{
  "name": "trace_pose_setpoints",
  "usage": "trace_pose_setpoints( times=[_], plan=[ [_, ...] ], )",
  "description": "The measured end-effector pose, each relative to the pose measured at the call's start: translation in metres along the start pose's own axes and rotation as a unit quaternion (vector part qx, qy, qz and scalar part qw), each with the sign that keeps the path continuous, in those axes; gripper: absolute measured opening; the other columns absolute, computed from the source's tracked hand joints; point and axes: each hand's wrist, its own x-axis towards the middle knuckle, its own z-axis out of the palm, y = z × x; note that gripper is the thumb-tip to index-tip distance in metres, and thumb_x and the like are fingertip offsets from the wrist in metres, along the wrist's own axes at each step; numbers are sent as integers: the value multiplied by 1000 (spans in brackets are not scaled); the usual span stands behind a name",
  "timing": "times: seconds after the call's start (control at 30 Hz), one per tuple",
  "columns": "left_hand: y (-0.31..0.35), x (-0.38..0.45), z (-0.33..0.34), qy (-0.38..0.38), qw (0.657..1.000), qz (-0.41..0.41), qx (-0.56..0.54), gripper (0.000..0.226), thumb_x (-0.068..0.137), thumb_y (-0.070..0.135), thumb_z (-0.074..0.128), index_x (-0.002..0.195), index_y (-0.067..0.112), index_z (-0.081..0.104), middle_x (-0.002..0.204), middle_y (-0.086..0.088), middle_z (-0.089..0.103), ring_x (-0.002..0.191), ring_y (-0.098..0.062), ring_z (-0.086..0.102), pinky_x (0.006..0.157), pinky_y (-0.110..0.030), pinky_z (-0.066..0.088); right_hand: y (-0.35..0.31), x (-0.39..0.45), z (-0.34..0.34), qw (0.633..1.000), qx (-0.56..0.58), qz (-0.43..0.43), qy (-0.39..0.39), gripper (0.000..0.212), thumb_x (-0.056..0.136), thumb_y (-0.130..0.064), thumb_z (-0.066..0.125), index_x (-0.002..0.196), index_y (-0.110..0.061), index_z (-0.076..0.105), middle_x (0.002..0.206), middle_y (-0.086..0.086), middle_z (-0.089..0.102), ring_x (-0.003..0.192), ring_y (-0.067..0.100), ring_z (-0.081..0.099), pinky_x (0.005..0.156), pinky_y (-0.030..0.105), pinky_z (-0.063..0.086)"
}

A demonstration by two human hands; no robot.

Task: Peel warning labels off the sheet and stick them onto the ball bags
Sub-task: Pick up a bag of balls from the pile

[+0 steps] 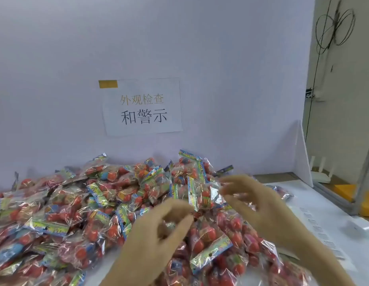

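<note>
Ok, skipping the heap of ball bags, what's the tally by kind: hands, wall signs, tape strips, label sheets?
Hands: 2 (left hand, right hand)
wall sign: 1
yellow tape strip: 1
label sheet: 1
Total: 5

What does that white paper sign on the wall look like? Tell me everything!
The paper sign is a white rectangular sheet stuck flat on the pale wall, slightly tilted. A yellow tape strip holds its top left corner. It has faded yellowish Chinese characters above larger black ones. Nothing else touches it.
</note>
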Motion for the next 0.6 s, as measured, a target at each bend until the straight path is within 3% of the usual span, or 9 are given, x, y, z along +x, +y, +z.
trace_pose_setpoints(
  times=[0.07, 0.13, 0.2, 0.27, 0.37, 0.43, 0.53, 0.6],
  plan=[
    [29, 31, 61, 47, 996, -54, 53, 38, 91, 73, 56, 118, 47, 61, 106, 25, 67, 97, 0, 63, 77, -17, 53, -6, 44, 27, 998, -63, 22, -22, 50, 93, -54, 68, 141, -44, 56, 135, -26, 62, 123, -10, 56, 107, 19, 46],
    [23, 46, 89, 32, 988, -107, 102, 55, 84, 80, 53, 123, 41, 58, 105, 26, 62, 107, 5, 50, 90, -21, 47, 5, 71, 40, 980, -153, 39, -117, 69, 91, -58, 70, 153, -36, 48, 153, -17, 48, 137, -7, 38, 118, 22, 32],
    [-1, 57, 94, 40, 975, -147, 164, 62, 86, 76, 59, 131, 33, 59, 117, 25, 56, 122, 0, 41, 105, -25, 42, 22, 81, 46, 964, -204, 50, -163, 81, 88, -64, 69, 157, -30, 42, 160, -12, 38, 144, 0, 28, 121, 28, 23],
    [-16, 54, 97, 35, 970, -172, 167, 57, 88, 66, 69, 130, 29, 63, 116, 27, 52, 125, -1, 37, 106, -20, 35, 34, 82, 52, 955, -232, 49, -180, 84, 86, -70, 67, 156, -30, 43, 157, -14, 37, 145, 6, 26, 121, 31, 18],
    [-18, 52, 102, 53, 982, -136, 119, 19, 89, 43, 80, 103, 33, 72, 99, 29, 61, 115, -4, 49, 101, -6, 30, 42, 78, 58, 958, -248, 44, -140, 73, 81, -74, 68, 141, -36, 53, 137, -25, 42, 134, 6, 32, 108, 24, 21],
    [-15, 52, 96, 84, 987, -116, 76, 8, 89, 37, 80, 96, 37, 75, 96, 25, 68, 111, -3, 56, 100, -12, 37, 36, 70, 62, 974, -213, 25, -66, 57, 79, -73, 70, 122, -42, 53, 118, -34, 46, 116, 0, 42, 99, 22, 34],
    [-2, 49, 90, 100, 991, -85, -14, 30, 87, 52, 74, 116, 49, 71, 112, 24, 69, 108, -5, 66, 97, -28, 51, 21, 64, 65, 991, -123, 37, 44, 48, 78, -73, 70, 106, -41, 47, 91, -24, 67, 87, -2, 62, 80, 23, 50],
    [2, 46, 87, 58, 985, -112, -118, 52, 83, 61, 78, 132, 56, 59, 122, 20, 70, 111, -7, 70, 94, -32, 56, 12, 62, 65, 993, -42, 70, 84, 48, 78, -71, 72, 106, -38, 50, 81, -13, 73, 71, 7, 69, 74, 33, 55]
  ],
)
